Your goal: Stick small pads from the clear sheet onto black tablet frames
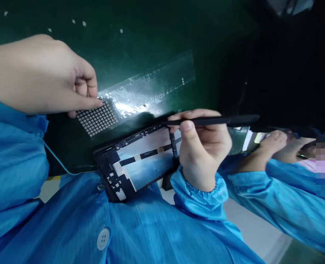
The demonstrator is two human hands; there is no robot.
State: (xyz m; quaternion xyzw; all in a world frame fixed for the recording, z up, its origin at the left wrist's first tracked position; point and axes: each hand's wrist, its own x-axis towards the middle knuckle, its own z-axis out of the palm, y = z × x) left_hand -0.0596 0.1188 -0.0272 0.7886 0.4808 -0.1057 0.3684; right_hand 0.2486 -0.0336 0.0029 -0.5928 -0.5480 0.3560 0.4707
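Head view shows one black device (144, 157) at the near edge of the green surface (151, 25). The right hand (203, 150) pinches one slim black tool (220, 120) over it; a light touch should suit best. The left hand (55, 75) pinches the gridded end of one clear strip (154, 86), best kept flat. Five pale flecks (84, 23) lie beyond.

A co-worker's blue sleeve (280, 209) shows near the green tabletop (157, 33).
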